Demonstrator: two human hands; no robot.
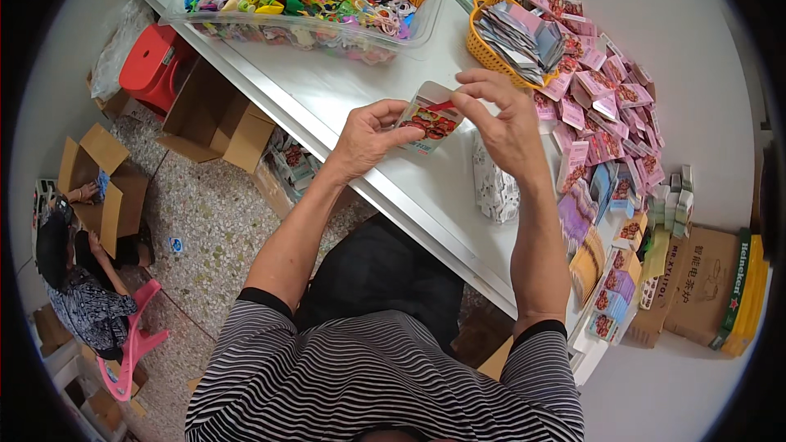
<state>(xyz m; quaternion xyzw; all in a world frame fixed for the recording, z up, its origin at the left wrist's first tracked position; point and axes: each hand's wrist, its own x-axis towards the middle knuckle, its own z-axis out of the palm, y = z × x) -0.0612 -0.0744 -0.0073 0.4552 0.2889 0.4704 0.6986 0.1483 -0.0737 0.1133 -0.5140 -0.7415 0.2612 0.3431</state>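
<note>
My left hand (370,137) grips a small printed carton (429,124) between thumb and fingers, above the white table. The carton is pale with a red picture, and its top flap stands up. At its open top, my right hand (499,123) is closed, thumb and index finger pinched beside a bit of red. What the pinch holds is too small to make out. Below the right wrist lies a white bundle with a dark pattern (495,184). Past the right hand, a yellow basket (483,47) holds flat cartons.
A clear plastic tub (393,37) of colourful small items stands at the far left of the table (311,74). Pink cartons (606,98) are heaped on the right, near a brown cardboard box (700,278). A co-worker (90,295) sits on the left, with hands at an open box (115,196).
</note>
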